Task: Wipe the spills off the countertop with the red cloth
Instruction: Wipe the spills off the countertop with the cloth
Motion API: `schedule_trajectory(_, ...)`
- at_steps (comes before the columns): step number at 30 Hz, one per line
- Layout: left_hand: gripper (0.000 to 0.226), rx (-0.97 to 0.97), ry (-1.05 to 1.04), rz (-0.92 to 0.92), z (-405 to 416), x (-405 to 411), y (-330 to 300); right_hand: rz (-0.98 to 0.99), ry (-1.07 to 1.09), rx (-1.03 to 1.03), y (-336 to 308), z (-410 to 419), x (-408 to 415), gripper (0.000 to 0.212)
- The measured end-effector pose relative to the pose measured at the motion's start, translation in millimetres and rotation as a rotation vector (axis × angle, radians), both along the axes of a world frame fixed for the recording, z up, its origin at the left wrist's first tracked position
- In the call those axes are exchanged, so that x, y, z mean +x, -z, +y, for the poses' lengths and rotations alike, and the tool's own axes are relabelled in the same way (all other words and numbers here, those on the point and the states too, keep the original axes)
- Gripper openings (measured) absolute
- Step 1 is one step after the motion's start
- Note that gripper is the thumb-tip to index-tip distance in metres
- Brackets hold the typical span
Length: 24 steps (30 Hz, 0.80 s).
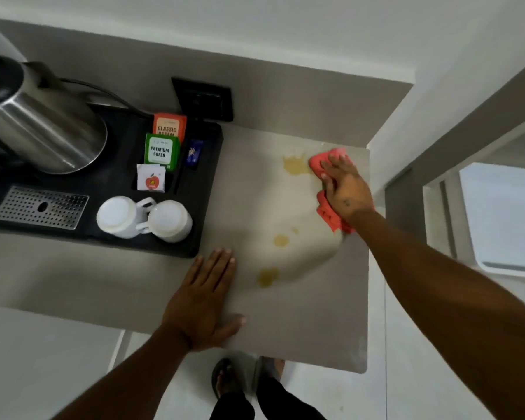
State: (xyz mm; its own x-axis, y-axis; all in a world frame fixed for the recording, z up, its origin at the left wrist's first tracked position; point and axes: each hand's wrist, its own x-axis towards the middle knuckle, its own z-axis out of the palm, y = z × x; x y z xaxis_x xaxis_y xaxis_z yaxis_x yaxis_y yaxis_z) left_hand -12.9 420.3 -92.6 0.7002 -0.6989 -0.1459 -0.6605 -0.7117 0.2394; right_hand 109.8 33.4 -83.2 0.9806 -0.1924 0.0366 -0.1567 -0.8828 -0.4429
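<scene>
On the countertop, the red cloth lies under the right hand.

Soft, rather dim indoor light falls from above. A paler pool lies in the middle of the desk, while grey shadow covers its front and left parts. The steel kettle carries bright streaks of glare, and the two white cups are nearly washed out. The whole frame is slightly soft, yet the print on the tea sachets is legible. Straight edges bow and lean toward the borders.
</scene>
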Motion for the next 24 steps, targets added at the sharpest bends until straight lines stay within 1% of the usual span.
schedule_trajectory(3, 0.107, -0.007, -0.001, -0.008, 0.5, 0.5, 3.9, -0.026, 0.26, 0.017, 0.1, 0.8, 9.4, 0.042)
schedule_trajectory(5, 0.107, 0.005, 0.002, -0.007, 0.2, 0.2, 4.4, -0.018, 0.359, 0.05, -5.5, 13.6, 31.6, 0.042)
schedule_trajectory(6, 0.108, 0.007, 0.0, -0.008, 0.9, 0.4, 4.6, -0.011, 0.364, 0.058, -8.6, 19.2, 39.1, 0.042)
schedule_trajectory(7, 0.108, 0.008, -0.001, -0.011, 1.5, 0.7, 4.3, -0.012, 0.317, 0.059, -9.4, 21.7, 41.1, 0.04)
schedule_trajectory(10, 0.108, -0.003, 0.012, -0.002, 1.5, -0.1, 2.9, -0.041, 0.076, 0.028, -5.9, 7.0, 21.7, 0.038)
schedule_trajectory(11, 0.108, -0.01, 0.008, -0.002, 1.5, -0.3, 3.1, -0.049, 0.073, 0.027, -3.0, 1.0, 14.3, 0.038)
schedule_trajectory(12, 0.108, -0.012, 0.007, -0.007, 1.3, 0.0, 3.3, -0.063, 0.118, 0.037, -0.9, -2.7, 11.9, 0.039)
schedule_trajectory(14, 0.11, -0.004, 0.014, -0.019, 0.6, 0.1, 4.3, -0.075, 0.219, 0.071, -0.7, 1.0, 23.8, 0.039)
schedule_trajectory(16, 0.11, 0.0, 0.016, -0.011, 1.5, 0.0, 3.9, -0.058, 0.252, 0.071, -1.8, 11.0, 37.7, 0.039)
schedule_trajectory(18, 0.108, -0.005, 0.008, -0.015, 1.6, 1.1, 2.4, -0.065, 0.173, 0.042, -6.6, 16.7, 42.8, 0.038)
schedule_trajectory(21, 0.106, -0.023, 0.015, -0.009, 0.8, -0.5, 2.6, -0.059, -0.075, -0.027, -6.0, 6.9, 24.2, 0.038)
schedule_trajectory(22, 0.106, -0.024, 0.012, -0.002, 1.5, -0.8, 3.1, -0.057, -0.099, -0.036, -5.1, 2.9, 15.9, 0.039)
schedule_trajectory(24, 0.107, -0.011, 0.01, 0.003, 1.7, 0.2, 4.0, -0.051, -0.03, -0.032, -6.3, 2.0, 12.8, 0.041)
